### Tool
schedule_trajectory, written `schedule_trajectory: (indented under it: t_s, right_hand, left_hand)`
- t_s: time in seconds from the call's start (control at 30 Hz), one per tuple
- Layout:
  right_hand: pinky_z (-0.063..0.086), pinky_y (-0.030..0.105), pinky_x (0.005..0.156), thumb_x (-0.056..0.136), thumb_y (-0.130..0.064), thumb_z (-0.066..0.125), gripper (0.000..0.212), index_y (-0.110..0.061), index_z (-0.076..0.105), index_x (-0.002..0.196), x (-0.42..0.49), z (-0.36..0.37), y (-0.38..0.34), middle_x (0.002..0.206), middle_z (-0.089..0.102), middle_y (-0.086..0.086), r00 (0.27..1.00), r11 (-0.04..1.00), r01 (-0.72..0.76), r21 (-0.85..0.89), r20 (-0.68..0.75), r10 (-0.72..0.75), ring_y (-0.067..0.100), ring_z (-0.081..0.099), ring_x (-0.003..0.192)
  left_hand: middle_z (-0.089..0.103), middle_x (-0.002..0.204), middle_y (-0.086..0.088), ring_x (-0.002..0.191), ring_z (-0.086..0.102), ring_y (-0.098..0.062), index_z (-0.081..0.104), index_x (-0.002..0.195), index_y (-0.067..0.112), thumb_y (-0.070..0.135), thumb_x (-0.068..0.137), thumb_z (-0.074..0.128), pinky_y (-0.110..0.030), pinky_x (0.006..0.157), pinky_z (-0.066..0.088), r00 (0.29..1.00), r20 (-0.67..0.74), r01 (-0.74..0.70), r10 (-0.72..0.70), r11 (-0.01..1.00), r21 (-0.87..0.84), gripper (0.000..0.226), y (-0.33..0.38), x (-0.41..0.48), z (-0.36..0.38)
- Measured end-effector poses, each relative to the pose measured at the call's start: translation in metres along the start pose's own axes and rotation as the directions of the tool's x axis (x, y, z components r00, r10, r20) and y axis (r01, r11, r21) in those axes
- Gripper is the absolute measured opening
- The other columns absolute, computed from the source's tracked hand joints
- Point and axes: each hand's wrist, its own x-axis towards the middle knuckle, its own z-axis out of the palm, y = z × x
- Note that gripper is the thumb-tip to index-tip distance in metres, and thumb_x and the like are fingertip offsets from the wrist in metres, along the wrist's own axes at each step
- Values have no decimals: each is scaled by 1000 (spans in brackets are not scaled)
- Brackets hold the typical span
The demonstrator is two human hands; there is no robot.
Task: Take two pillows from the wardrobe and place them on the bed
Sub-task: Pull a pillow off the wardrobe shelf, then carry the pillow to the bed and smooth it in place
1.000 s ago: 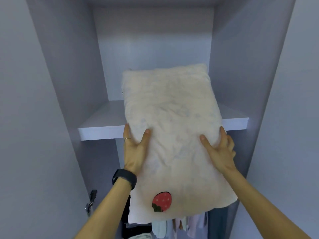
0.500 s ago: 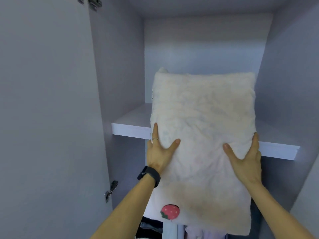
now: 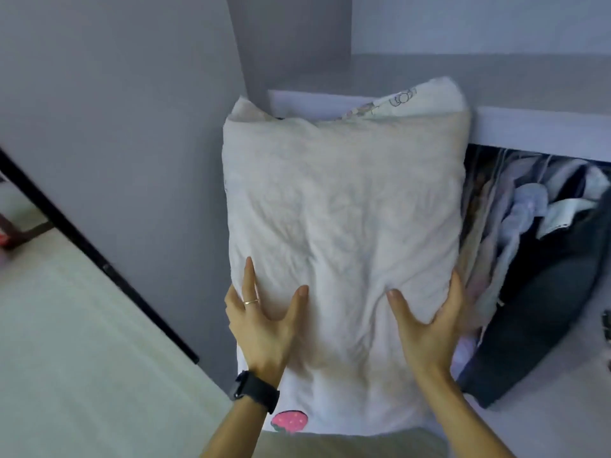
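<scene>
A cream-white pillow [image 3: 344,226] with a red strawberry patch at its lower edge fills the middle of the head view, held clear in front of the wardrobe shelf [image 3: 529,127]. My left hand [image 3: 261,322] grips its lower left side, thumb on top. My right hand [image 3: 429,325] grips the lower right side the same way. A second printed fabric [image 3: 396,102] peeks out behind the pillow's top edge; whether it is another pillow I cannot tell. The pale bed surface [image 3: 66,342] lies at the lower left.
The grey wardrobe door [image 3: 132,127] stands open on the left, its dark lower edge running diagonally above the bed. Hanging clothes [image 3: 545,252] crowd the space under the shelf at the right. A dark furniture leg [image 3: 13,229] shows at far left.
The pillow has come off the shelf and down, with both hands holding it as before. My view has tipped downward, bringing the bed and the hanging clothes into sight.
</scene>
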Motion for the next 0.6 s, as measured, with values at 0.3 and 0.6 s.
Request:
schedule_trajectory:
  t_s: [0.3,0.6]
  right_hand:
    - [43,11,99,66,-60,79,93,-32,33,142,-157,38,42,143,46,-4,886,954,-294,53,389,251,4,53,125]
    - [47,40,81,59,-44,87,89,-29,31,127,-283,73,45,122,56,5,484,827,-465,-315,692,535,26,60,101]
  left_hand:
    - [45,120,-4,112,54,-29,35,142,51,71,68,70,-49,95,48,983,-172,23,67,878,478,84,-76,-71,-133]
    - [52,107,-7,92,56,-30,50,130,47,65,71,64,-42,76,47,974,-226,168,23,595,786,63,-133,-129,-243]
